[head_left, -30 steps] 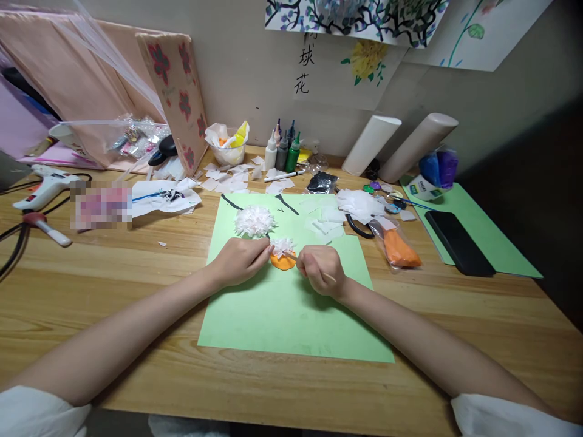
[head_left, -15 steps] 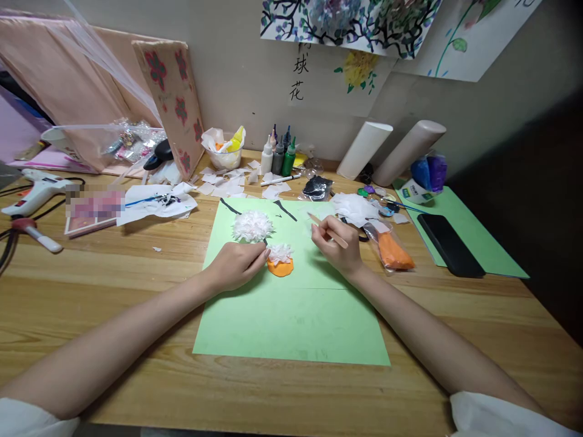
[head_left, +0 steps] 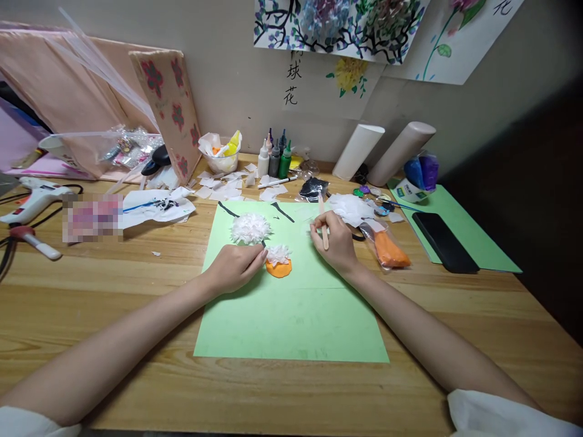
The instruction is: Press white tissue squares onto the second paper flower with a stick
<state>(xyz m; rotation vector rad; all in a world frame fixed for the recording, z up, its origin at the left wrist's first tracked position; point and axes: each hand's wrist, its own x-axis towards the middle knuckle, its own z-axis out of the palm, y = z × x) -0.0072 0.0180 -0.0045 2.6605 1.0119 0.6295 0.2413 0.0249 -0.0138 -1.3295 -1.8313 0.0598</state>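
Note:
My left hand (head_left: pixel 234 267) is closed in a pinch on a small dark strip (head_left: pixel 263 244), most of which the fingers hide. It rests on a green sheet (head_left: pixel 291 321), just below a fluffy white paper pompom (head_left: pixel 250 229). Right of its fingertips, a smaller white ruffled tuft (head_left: pixel 277 254) sits on an orange rounded piece (head_left: pixel 279 269). My right hand (head_left: pixel 337 243) is closed around a wooden craft stick (head_left: pixel 323 221), held nearly upright over the sheet's right side. Two dark strips, one of them a forked strip (head_left: pixel 282 212), lie near the sheet's top edge.
Behind the sheet stand paint bottles (head_left: pixel 274 159) and a plastic cup (head_left: pixel 220 153), among white paper scraps (head_left: pixel 228 185). To the right lie an orange clay bag (head_left: pixel 389 247) and a black phone (head_left: pixel 444 241). A glue gun (head_left: pixel 34 200) lies at left.
The craft stick has swung from a slanted position to nearly upright in my right hand. My left hand keeps its pinch beside the pompom. The whole view has shifted slightly.

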